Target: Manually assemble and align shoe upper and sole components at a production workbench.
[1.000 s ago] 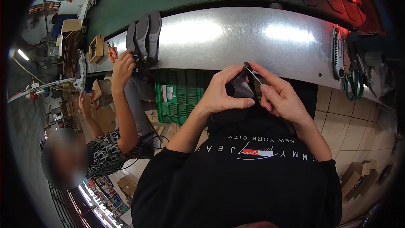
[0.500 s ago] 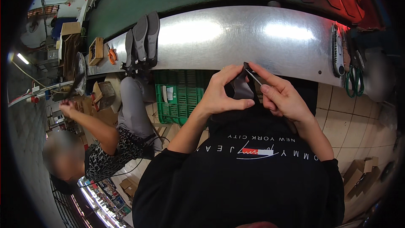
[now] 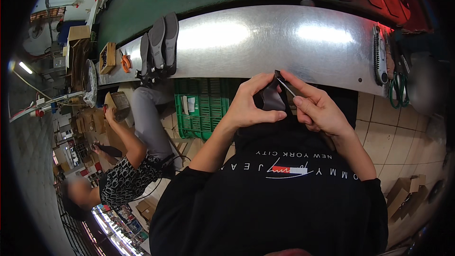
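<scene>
Gripping dark strip (image 3: pixel 272 99) in left hand (image 3: pixel 247 103), slim tool (image 3: pixel 287 88) in right hand (image 3: pixel 316 108), near bare bench edge (image 3: pixel 208 72)

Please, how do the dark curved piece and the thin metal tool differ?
The dark curved piece is broad; the thin metal tool is narrow and straight. The piece is blackish, the tool silvery. The left hand holds the piece; the right hand, the tool. Both catch light.

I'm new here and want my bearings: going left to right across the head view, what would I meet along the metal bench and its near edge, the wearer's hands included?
Wooden box, orange-handled pliers, grey shoe soles, left hand, right hand, utility knife, green-handled scissors.
</scene>
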Tool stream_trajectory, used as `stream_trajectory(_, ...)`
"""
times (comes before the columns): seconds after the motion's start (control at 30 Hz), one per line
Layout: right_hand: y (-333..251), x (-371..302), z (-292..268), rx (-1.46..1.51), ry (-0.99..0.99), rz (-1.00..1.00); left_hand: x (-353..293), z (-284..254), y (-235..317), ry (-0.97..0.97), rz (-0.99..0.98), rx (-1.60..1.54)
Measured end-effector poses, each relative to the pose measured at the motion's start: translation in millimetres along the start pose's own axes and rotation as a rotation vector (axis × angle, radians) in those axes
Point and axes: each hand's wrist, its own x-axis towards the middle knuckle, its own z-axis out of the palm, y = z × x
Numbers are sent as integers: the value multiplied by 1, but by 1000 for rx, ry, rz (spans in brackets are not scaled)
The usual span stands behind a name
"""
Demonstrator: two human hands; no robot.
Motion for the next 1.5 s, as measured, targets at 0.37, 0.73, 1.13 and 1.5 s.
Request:
stream_trajectory(0.37, 1, -1, -3, 79, -57, 24, -2, 1, -4, -9, 27, 12)
stream_trajectory(0.73, 3, 0, -3, 34, -10, 26, -2, 2, -6, -5, 7, -27)
stream_trajectory(1.13, 2, 0, -8, -54, -39, 61, -5, -1, 0, -70, -99, -59)
stream_trajectory(1.5, -5, -2, -20, -227, -137, 121, -8, -4, 3, -107, -145, -99)
